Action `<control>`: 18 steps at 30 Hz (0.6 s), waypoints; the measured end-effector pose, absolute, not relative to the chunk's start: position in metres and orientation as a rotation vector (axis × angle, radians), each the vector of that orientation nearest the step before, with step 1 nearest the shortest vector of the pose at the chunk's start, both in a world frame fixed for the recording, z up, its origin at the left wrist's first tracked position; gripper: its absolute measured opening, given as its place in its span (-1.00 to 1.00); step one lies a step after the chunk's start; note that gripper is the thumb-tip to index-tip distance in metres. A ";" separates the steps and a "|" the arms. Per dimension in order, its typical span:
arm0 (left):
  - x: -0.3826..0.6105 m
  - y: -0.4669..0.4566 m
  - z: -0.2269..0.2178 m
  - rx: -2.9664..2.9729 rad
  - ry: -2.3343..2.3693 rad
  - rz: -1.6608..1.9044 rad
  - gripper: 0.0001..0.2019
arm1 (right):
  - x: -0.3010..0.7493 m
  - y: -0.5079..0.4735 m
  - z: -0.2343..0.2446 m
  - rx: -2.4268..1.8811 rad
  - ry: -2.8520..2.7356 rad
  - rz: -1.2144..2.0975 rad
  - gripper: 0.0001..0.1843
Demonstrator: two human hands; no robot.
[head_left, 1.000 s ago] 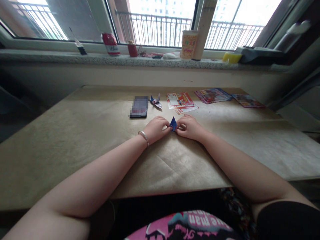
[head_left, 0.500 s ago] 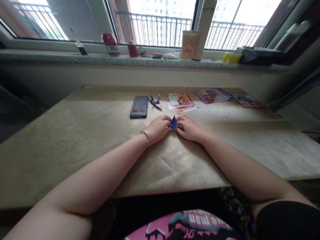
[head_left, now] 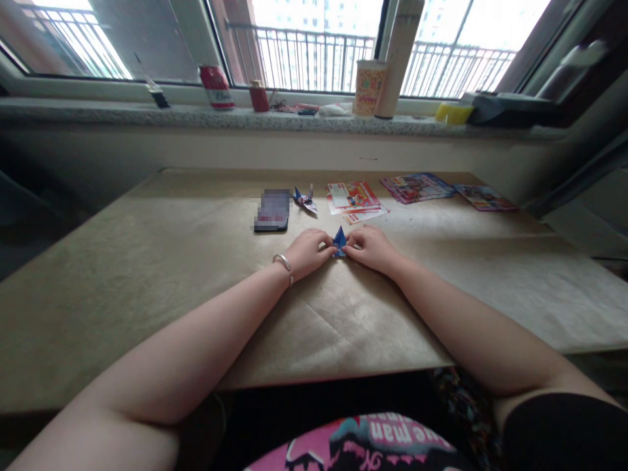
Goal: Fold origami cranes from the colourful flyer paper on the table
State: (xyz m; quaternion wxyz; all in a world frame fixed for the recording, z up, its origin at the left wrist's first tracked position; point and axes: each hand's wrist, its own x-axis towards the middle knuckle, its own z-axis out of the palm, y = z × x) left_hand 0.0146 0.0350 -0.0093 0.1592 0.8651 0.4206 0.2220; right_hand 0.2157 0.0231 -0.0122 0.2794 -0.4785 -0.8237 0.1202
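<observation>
"Pinching smth small, is it?"

"Yep. L hand [head_left: 310, 254] has the left side of a folded blue paper [head_left: 340, 241] b/w thumb & fingers, R hand [head_left: 370, 250] grips the right side. Pointed tip faces away fr. the person."

"Resting on the table [head_left: 171, 294], or lifted?"

"Can't tell tbh. It's v. low, approx. mid-table, right b/w the two hands. Silver bracelet [head_left: 282, 261] on the L wrist, btw."

"What's nearest?"

"Red-and-white sheets [head_left: 356, 199], just beyond the R hand, overlapping, w/ print on them. Left of those, a folded paper figure [head_left: 305, 201], blue & white w/ dark bits, pointed ends sticking up. Then a dark flat device [head_left: 273, 212], phone-like, just beside the figure. Its top's pixelated, so no details."

"& over on the right?"

"Stack of colourful printed sheets [head_left: 417, 187] nr. the far edge, w/ a smaller pile [head_left: 485, 197] next to it."

"Windowsill [head_left: 289, 120]?"

"Red-and-white can [head_left: 216, 87], small red bottle [head_left: 258, 97], patterned cup [head_left: 369, 88] right by a tall tube [head_left: 398, 65], then a yellow item [head_left: 453, 114] farther right, too unclear to name."
</observation>
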 end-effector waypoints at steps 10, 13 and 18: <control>0.016 0.034 -0.007 2.499 1.347 0.562 -0.85 | 0.215 0.025 -0.014 -1.310 -2.164 0.362 -0.86; 0.017 0.031 -0.005 2.551 1.369 0.536 -0.85 | 0.215 0.026 -0.016 -1.327 -2.160 0.352 -0.87; 0.018 0.030 -0.004 2.518 1.392 0.536 -0.85 | 0.214 0.023 -0.021 -1.335 -2.044 0.363 -0.74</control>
